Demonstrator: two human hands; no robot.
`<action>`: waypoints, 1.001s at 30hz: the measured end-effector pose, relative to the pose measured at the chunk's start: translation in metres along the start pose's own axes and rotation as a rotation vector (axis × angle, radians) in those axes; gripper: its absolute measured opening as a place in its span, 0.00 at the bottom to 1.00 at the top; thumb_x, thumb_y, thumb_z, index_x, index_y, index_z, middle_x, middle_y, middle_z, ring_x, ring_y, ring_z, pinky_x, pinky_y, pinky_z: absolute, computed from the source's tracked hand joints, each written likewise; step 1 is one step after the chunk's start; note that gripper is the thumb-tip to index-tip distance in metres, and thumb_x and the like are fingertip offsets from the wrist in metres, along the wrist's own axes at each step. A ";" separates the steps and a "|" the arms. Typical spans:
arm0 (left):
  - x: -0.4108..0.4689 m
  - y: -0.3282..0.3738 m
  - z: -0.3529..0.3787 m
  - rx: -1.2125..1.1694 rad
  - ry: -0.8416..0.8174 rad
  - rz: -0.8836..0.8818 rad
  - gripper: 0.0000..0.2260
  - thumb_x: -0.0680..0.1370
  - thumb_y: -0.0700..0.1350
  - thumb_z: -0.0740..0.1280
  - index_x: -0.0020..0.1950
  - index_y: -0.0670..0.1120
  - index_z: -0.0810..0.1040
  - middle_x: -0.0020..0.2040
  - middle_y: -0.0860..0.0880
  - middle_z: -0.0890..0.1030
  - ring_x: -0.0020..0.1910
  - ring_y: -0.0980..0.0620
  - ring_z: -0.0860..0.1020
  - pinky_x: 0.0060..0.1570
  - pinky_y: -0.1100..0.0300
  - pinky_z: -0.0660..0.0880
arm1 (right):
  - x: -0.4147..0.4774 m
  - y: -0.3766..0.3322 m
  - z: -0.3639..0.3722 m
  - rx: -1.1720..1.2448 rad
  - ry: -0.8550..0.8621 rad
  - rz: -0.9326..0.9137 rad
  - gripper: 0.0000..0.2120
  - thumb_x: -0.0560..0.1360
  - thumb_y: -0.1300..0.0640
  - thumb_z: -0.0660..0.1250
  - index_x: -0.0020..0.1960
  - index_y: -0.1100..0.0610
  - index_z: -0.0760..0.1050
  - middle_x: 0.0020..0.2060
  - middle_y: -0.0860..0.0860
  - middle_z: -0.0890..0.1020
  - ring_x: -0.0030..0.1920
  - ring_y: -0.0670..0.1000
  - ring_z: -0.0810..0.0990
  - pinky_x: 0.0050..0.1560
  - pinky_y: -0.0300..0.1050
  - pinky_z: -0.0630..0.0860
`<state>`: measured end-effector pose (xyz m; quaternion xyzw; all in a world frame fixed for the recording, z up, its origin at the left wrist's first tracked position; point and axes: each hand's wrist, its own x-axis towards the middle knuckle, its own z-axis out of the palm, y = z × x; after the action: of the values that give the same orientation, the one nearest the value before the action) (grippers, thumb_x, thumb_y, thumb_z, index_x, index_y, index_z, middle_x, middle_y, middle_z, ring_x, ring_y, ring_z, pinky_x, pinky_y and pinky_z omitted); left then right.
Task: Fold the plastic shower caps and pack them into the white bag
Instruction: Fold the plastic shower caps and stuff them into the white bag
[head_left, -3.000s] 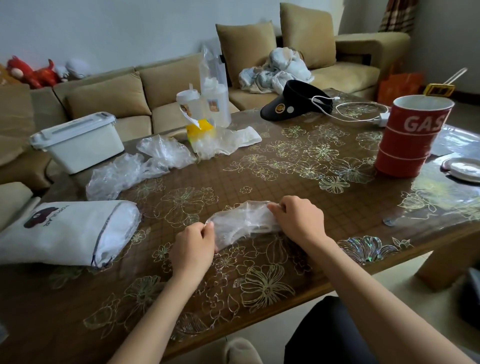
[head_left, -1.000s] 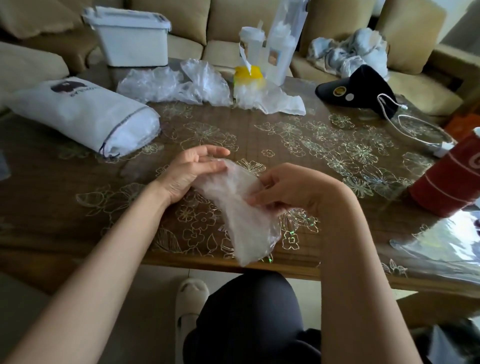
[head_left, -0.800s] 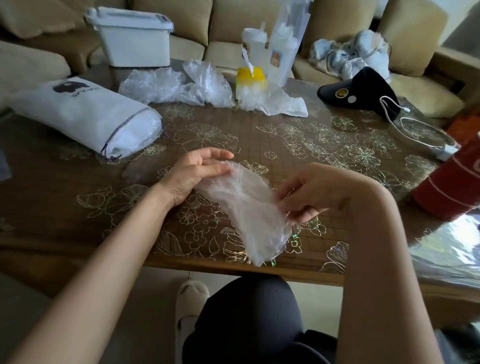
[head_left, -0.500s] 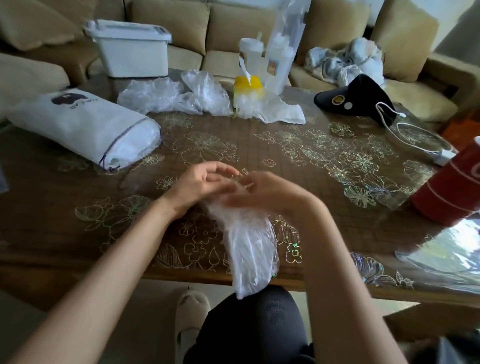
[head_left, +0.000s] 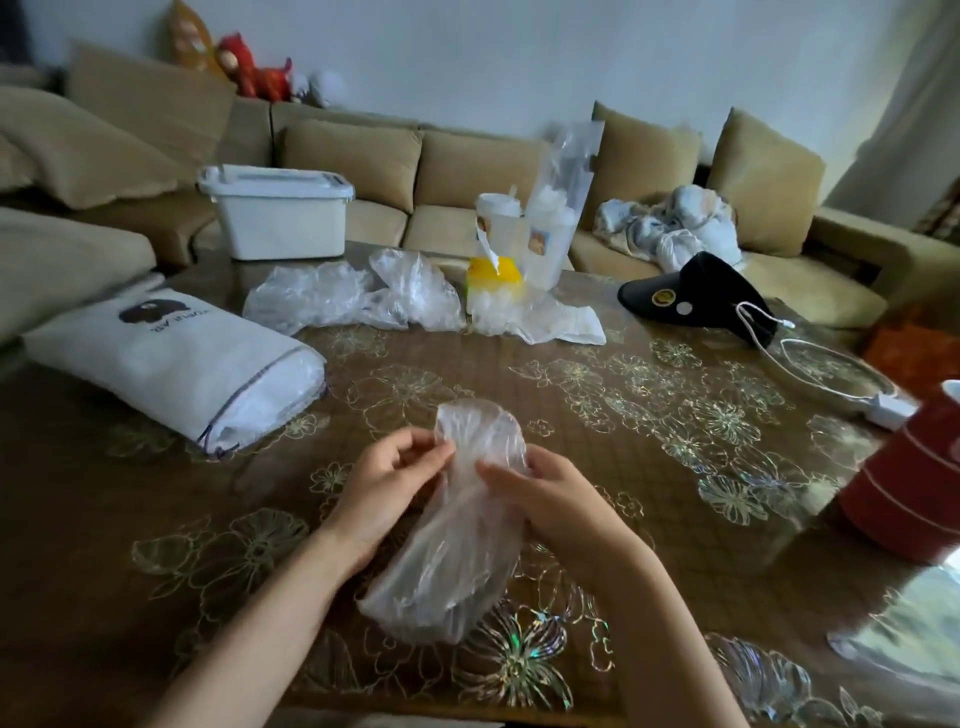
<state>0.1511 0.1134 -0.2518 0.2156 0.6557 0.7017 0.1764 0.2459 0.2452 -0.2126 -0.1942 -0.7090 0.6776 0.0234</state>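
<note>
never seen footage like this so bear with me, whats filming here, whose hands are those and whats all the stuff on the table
There is no machine: a person wears a camera on the head, looking forward and down, so these are their own arms. The left hand and right hand both pinch one clear plastic shower cap above the flowered table. To the left lies the white bag, its mouth facing the hands. Further back sit more crumpled caps, a white lidded box, a black visor and, at the right edge, a red cup.
</note>
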 end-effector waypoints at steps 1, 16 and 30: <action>0.003 0.000 -0.001 0.005 0.006 0.002 0.04 0.75 0.42 0.67 0.47 0.43 0.79 0.37 0.49 0.81 0.34 0.56 0.78 0.34 0.69 0.74 | 0.002 -0.002 0.000 -0.009 0.008 -0.007 0.06 0.77 0.58 0.65 0.51 0.60 0.76 0.41 0.53 0.82 0.37 0.49 0.82 0.36 0.43 0.79; 0.000 0.012 -0.007 -0.303 -0.176 -0.279 0.23 0.79 0.56 0.57 0.55 0.39 0.79 0.49 0.36 0.81 0.46 0.39 0.81 0.47 0.51 0.78 | -0.003 -0.007 -0.003 0.097 0.000 -0.050 0.22 0.76 0.74 0.51 0.35 0.62 0.80 0.38 0.59 0.80 0.29 0.50 0.80 0.26 0.41 0.76; 0.002 0.007 -0.006 -0.054 -0.162 -0.247 0.09 0.71 0.45 0.73 0.50 0.46 0.80 0.47 0.46 0.84 0.50 0.47 0.80 0.55 0.53 0.73 | -0.001 -0.003 -0.001 -0.164 0.083 -0.151 0.23 0.72 0.73 0.55 0.36 0.52 0.82 0.35 0.47 0.80 0.38 0.51 0.74 0.38 0.45 0.70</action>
<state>0.1465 0.1091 -0.2451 0.1842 0.6418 0.6724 0.3193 0.2462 0.2460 -0.2092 -0.1691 -0.7730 0.6052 0.0877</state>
